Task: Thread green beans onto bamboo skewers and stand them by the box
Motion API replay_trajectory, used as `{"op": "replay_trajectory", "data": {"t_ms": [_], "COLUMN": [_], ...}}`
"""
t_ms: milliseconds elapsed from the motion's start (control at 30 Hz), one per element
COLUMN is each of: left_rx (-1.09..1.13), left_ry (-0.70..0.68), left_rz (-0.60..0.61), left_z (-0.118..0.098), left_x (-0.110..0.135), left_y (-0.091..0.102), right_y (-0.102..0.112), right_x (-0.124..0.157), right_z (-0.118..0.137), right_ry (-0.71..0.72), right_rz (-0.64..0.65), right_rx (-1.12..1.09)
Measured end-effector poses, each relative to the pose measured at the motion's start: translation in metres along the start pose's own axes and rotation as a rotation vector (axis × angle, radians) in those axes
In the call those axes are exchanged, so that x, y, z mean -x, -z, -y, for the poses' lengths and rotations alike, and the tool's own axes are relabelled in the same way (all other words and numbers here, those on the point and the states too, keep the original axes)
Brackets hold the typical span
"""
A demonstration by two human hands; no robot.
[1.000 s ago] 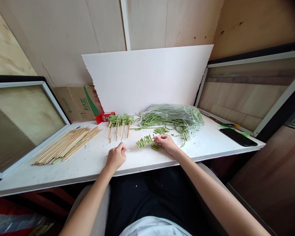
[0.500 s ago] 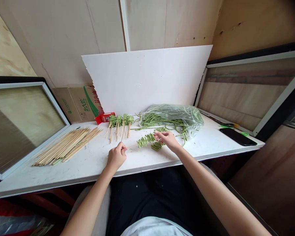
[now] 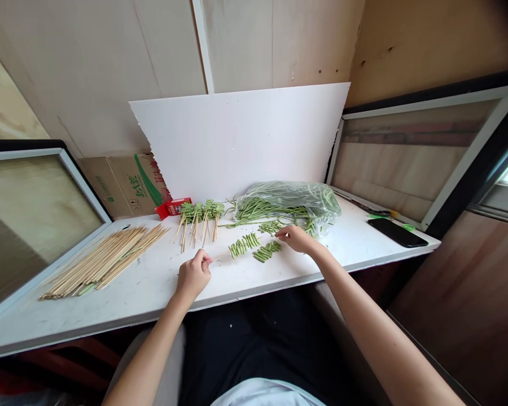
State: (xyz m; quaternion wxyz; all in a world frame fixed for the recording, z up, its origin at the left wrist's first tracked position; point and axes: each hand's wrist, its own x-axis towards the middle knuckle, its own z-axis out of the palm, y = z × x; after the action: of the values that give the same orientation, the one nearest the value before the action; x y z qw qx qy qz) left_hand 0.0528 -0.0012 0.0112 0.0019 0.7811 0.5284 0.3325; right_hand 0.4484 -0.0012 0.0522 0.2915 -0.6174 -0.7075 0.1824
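Observation:
My left hand (image 3: 195,275) is closed, its thumb and fingers pinching a thin wooden skewer (image 3: 220,257) by the end nearest it. Cut pieces of green bean (image 3: 244,245) are threaded crosswise in a row along that skewer, held just over the table. My right hand (image 3: 295,238) is closed in a pinch beyond the far end of the row; what its fingertips hold is too small to make out. Close below the right hand lies another row of bean pieces (image 3: 267,251). A small heap of cut beans (image 3: 271,226) is behind it.
Loose skewers (image 3: 105,259) lie in a pile on the left of the white table (image 3: 152,299). Finished bean skewers (image 3: 201,211) rest near a red packet (image 3: 173,207). Long beans fill a clear plastic bag (image 3: 292,200) at the back. A black phone (image 3: 398,233) is at the right.
My right hand has drawn away to the right from the threaded beans, leaving the row in plain sight. The left hand keeps its pinch on the skewer. The whole view has shifted slightly.

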Motion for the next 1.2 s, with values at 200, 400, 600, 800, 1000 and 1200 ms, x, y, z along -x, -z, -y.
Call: {"op": "replay_trajectory", "data": {"t_ms": [200, 400, 600, 800, 1000, 1200], "left_rx": [0.005, 0.013, 0.011, 0.001, -0.01, -0.022], "left_ry": [0.011, 0.01, -0.001, -0.015, -0.011, -0.009], "left_rz": [-0.003, -0.001, -0.005, -0.016, -0.02, -0.026], "left_z": [0.0, 0.0, 0.0, 0.001, 0.001, 0.0], "left_x": [0.0, 0.0, 0.0, -0.001, 0.0, 0.0], "left_y": [0.0, -0.001, -0.001, -0.001, -0.001, -0.001], "right_y": [-0.002, -0.008, -0.019, -0.024, -0.034, -0.057], "right_x": [0.002, 0.0, 0.0, -0.004, -0.006, -0.01], "right_z": [0.007, 0.009, 0.013, 0.009, 0.014, 0.018], "right_ry": [-0.06, 0.117, 0.322, 0.281, 0.072, -0.023], "right_rz": [0.101, -0.016, 0.018, -0.045, -0.176, -0.179], "right_rx": [0.102, 0.131, 0.18, 0.148, -0.409, -0.835]}}
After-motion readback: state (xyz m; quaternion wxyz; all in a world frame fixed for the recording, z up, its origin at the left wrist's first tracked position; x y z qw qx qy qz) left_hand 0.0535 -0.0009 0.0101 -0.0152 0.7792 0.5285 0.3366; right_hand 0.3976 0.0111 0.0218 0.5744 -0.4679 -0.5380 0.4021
